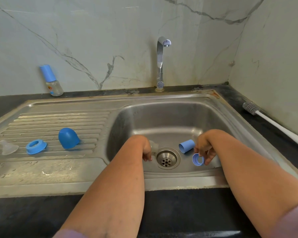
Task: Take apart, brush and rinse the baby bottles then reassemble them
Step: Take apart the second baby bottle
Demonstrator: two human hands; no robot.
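Observation:
Both my hands reach down into the steel sink basin (163, 117). My left hand (145, 149) grips a clear bottle body (153, 146) left of the drain (167, 158). My right hand (204, 148) pinches a light blue screw ring (197, 159) just above the basin floor. A light blue cap (187, 146) lies on its side beside that hand. On the drainboard (50, 121) rest a dark blue dome cap (68, 138), a blue ring (36, 146) and a clear teat (8, 147). An assembled bottle (52, 81) leans against the wall.
The tap (161, 64) stands behind the basin and no water runs. A white-handled bottle brush (272, 122) lies on the dark counter (248, 107) at the right wall. The marble-look wall closes in behind and to the right.

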